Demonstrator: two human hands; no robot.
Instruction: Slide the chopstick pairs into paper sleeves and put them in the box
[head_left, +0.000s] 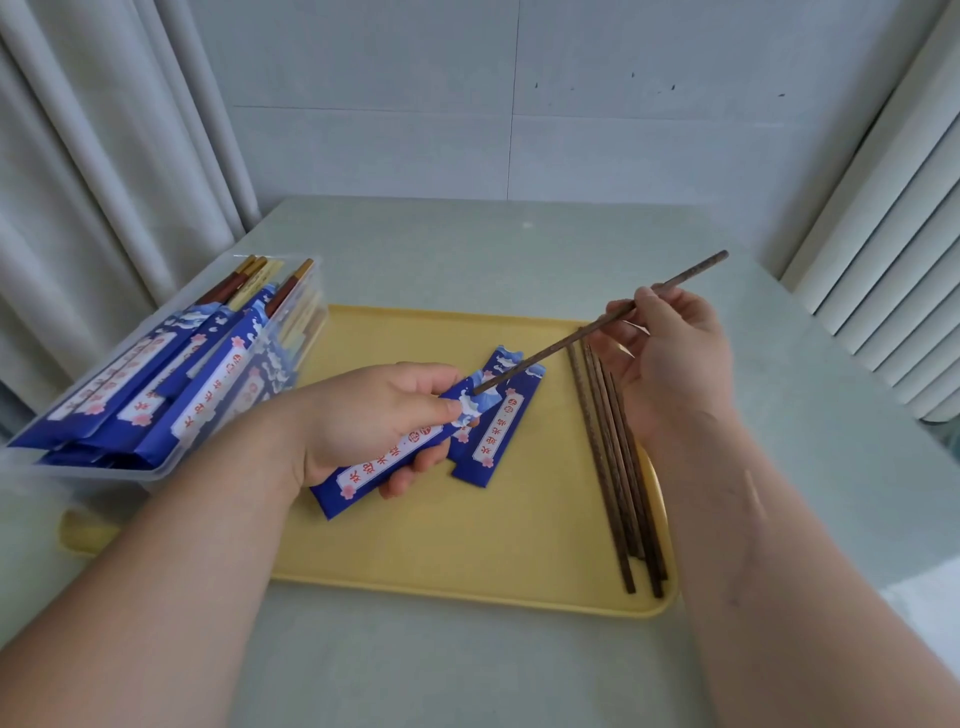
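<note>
A dark brown, slim chopstick (550, 353) slants across the centre of the frame, its tip at the mouth of a blue paper sleeve (358, 475) printed with waves, pink flowers and a white label. The right hand (670, 358) pinches 1 end of the stick; the left hand (374, 415) grips the sleeve. Spare sleeves (498, 431) and loose chopsticks (613, 467) lie on the yellow tray (441, 545). A clear box (93, 470) of sleeved pairs sits at left.

We log two bare hands: left hand (374, 415) and right hand (670, 358), both broad-backed with short, rounded fingers. Left forearm (182, 545) and right forearm (779, 571) run uncovered to the frame edge. We see a faint lengthwise streak on the right one.
</note>
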